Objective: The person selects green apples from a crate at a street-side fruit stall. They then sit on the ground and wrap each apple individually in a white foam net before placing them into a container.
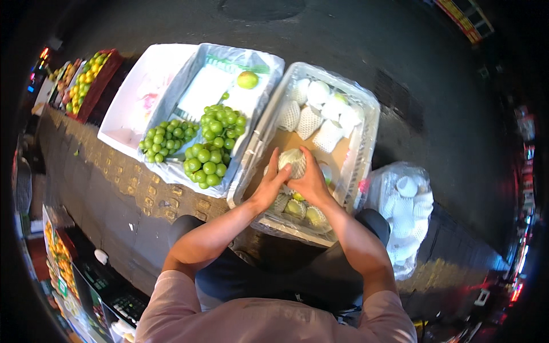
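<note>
Both hands meet over a plastic-lined crate [366, 123], cupped around a round fruit in a white foam net [292, 160]. My left hand [271, 186] wraps its near left side, and my right hand [310, 180] closes on the right side. The fruit's kind is hidden by the net. Beyond the hands, several white foam-netted fruits [309, 122] lie at the crate's far end. Closer to me, below my wrists, are several yellow-green fruits in nets [294, 209], partly covered by my hands and arms. Brown cardboard [286, 139] shows on the crate's bottom.
Left of the crate, a plastic-lined box [274, 64] holds green grapes [214, 128] and one yellow-green fruit [247, 80]. A white foam box [117, 128] adjoins it. At right sits a clear bag of white foam nets [403, 211]. Fruit displays [88, 77] stand far left.
</note>
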`<state>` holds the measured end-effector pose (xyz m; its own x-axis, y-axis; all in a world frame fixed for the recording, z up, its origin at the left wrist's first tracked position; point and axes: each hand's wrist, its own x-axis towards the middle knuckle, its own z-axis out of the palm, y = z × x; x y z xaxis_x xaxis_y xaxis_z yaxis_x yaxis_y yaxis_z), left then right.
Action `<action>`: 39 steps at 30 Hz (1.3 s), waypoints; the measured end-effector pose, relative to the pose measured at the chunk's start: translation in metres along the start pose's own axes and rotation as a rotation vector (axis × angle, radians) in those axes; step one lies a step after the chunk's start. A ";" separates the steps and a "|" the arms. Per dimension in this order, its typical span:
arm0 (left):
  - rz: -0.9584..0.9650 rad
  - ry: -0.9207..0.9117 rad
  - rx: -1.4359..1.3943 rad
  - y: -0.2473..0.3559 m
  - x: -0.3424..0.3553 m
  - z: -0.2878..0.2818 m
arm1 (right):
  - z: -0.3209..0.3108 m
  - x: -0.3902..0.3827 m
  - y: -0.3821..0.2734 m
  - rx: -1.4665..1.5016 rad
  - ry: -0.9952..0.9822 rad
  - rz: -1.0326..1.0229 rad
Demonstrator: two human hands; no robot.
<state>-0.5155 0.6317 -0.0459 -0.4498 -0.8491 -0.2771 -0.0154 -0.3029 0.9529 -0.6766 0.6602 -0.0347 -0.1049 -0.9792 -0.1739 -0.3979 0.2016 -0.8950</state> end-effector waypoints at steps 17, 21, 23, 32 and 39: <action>0.863 -0.154 1.145 -0.013 -0.046 0.039 | -0.092 0.134 0.183 0.017 0.894 0.298; 0.791 -0.156 1.154 -0.015 -0.051 0.024 | -0.116 0.140 0.142 -0.261 0.412 0.456; 0.790 -0.156 1.166 -0.015 -0.052 0.024 | -0.117 0.140 0.122 -0.632 0.274 0.570; 0.810 -0.165 1.153 -0.023 -0.052 0.025 | -0.096 0.119 0.129 -0.507 0.482 0.519; 0.778 -0.147 1.177 -0.026 -0.062 0.023 | -0.090 0.103 0.112 -0.580 0.572 0.505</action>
<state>-0.5081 0.7024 -0.0505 -0.7741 -0.5554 0.3039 -0.4151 0.8077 0.4188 -0.8139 0.5839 -0.1159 -0.7556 -0.6441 -0.1187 -0.5574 0.7276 -0.4000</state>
